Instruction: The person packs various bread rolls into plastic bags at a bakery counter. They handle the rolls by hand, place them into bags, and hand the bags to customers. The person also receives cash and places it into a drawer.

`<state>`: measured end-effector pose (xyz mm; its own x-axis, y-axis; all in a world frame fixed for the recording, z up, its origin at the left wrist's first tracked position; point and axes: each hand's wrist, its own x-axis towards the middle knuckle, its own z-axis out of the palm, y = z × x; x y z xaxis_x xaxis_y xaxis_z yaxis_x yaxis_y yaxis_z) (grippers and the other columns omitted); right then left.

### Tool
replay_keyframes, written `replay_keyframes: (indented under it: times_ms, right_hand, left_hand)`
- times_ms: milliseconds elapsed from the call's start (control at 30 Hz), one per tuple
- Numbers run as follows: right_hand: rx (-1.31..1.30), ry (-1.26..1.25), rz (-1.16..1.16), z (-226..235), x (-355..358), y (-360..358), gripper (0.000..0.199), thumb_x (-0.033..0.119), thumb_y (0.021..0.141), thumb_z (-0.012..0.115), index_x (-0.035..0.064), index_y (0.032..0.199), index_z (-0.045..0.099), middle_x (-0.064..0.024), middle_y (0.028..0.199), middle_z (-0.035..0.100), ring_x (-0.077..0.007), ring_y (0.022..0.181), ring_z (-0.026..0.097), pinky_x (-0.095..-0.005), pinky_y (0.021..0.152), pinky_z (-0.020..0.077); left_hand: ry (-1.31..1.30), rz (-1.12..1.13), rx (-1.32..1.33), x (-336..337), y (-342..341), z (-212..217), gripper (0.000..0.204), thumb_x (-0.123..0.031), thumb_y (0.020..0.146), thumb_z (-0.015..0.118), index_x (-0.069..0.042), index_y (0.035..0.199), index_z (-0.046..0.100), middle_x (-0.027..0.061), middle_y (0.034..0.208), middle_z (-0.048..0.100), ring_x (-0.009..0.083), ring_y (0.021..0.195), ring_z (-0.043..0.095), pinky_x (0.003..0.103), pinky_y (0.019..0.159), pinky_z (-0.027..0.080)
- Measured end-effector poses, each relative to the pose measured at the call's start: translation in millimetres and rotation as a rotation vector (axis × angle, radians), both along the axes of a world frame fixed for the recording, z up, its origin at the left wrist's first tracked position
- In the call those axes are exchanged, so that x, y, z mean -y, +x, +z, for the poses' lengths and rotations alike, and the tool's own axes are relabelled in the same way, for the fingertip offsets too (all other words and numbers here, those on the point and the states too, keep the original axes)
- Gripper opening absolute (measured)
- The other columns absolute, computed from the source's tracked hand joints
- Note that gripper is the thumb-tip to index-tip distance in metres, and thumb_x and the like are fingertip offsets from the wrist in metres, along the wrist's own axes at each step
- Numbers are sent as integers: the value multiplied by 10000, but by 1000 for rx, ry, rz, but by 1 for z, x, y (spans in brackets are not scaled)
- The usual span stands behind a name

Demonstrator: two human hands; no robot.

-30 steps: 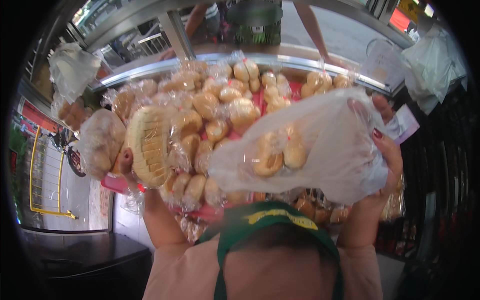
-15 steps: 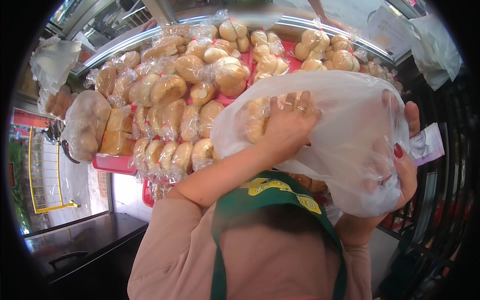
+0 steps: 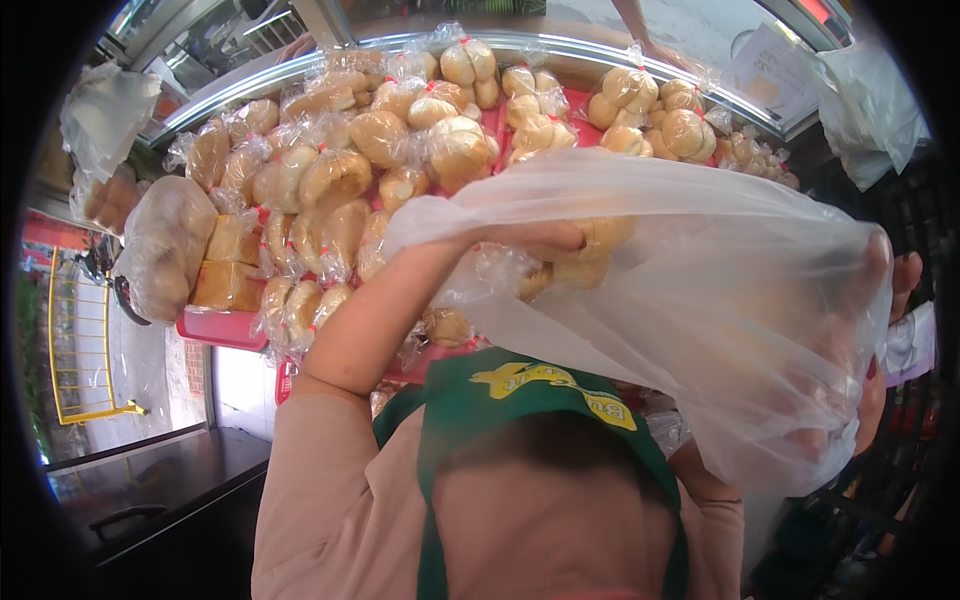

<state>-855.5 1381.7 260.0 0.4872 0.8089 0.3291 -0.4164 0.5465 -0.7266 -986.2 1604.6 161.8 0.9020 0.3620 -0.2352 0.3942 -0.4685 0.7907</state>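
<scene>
Your right hand [image 3: 868, 402] gripped translucent bag [image 3: 720, 290], paper slip [image 3: 912, 345] beside it. Your left hand [image 3: 525, 236] touched bread [image 3: 600, 238], partly veiled; grip couldn't be told.

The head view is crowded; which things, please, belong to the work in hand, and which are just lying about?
In hand:
- translucent bag, held by the right hand
- bread by the left hand

Lying or hanging about:
- bagged rolls on display
- red tray
- white bags hanging at right
</scene>
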Motion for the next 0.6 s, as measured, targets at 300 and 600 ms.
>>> replay_keyframes:
  times_ms: [300,600]
  right_hand:
    - [733,-310,-517,-22,5,-22,432,128,913,459,-6,1324,464,-241,1429,429,-354,1302,478,-463,1097,395]
    - [315,-305,-432,-27,8,-1,538,212,862,490,-77,1314,448,-282,1406,435,-385,1294,475,-464,1103,378]
  left_hand:
    - [-283,424,237,36,27,8,551,-249,747,734,-71,1253,610,235,1148,636,295,1046,624,380,857,509]
    - [623,-119,121,111,29,-92,684,-232,744,722,-172,1385,491,268,1344,492,403,1141,546,457,946,437]
